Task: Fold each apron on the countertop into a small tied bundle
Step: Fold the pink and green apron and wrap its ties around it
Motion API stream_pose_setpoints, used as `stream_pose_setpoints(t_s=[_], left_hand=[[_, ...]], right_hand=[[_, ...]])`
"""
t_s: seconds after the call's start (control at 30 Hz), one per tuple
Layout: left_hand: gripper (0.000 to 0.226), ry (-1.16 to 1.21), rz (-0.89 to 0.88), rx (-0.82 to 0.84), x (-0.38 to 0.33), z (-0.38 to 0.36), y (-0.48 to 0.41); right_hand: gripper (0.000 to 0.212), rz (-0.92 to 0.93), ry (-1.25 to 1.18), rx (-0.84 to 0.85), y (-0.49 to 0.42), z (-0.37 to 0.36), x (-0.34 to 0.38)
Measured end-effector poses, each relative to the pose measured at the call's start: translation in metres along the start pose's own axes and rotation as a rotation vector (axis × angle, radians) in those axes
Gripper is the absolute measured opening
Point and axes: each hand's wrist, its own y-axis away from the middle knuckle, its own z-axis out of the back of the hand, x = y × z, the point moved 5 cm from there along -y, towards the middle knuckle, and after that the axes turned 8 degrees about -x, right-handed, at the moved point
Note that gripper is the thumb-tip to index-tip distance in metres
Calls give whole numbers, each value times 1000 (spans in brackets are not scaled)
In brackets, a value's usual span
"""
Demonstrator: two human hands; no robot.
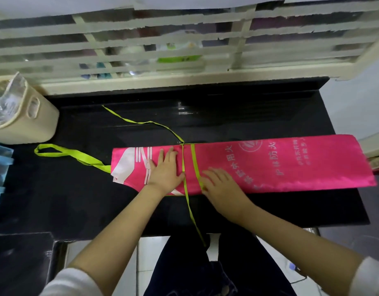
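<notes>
A pink apron (291,163) with white print lies folded into a long narrow strip across the black countertop (77,189). Its lime-green neck loop (62,152) sticks out at the left end. One green tie string (139,122) trails toward the back, another green tie string (193,216) hangs over the front edge. My left hand (166,170) lies flat on the strip left of the waist ties, fingers apart. My right hand (220,184) rests flat just right of them, at the strip's near edge.
A beige plastic bin (28,118) with a clear bag liner stands at the back left. Blue items (0,167) line the left edge. A barred window (184,60) runs behind the counter. The apron's right end overhangs the counter's right edge.
</notes>
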Motion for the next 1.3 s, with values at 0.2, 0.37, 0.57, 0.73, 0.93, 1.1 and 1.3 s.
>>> stream_pose_setpoints(t_s=[0.2, 0.37, 0.57, 0.73, 0.93, 1.1, 1.3], left_hand=[[73, -115, 73, -86, -27, 5, 2], [63, -70, -64, -264, -107, 1, 22], [61, 7, -188, -82, -210, -62, 31], [55, -101, -71, -28, -220, -98, 30], [72, -77, -56, -33, -218, -102, 31], [65, -108, -7, -145, -257, -84, 24], [55, -16, -217, -109, -344, -104, 11]], right_hand=[[56, -303, -72, 372, 23, -11, -69], [50, -312, -499, 180, 42, 11, -122], [53, -295, -123, 220, 87, 24, -214], [60, -409, 47, 401, 137, 27, -298], [65, -613, -89, 316, 162, 32, -352], [71, -1006, -621, 15, 187, 32, -372], [40, -1054, -728, 81, 203, 27, -377]])
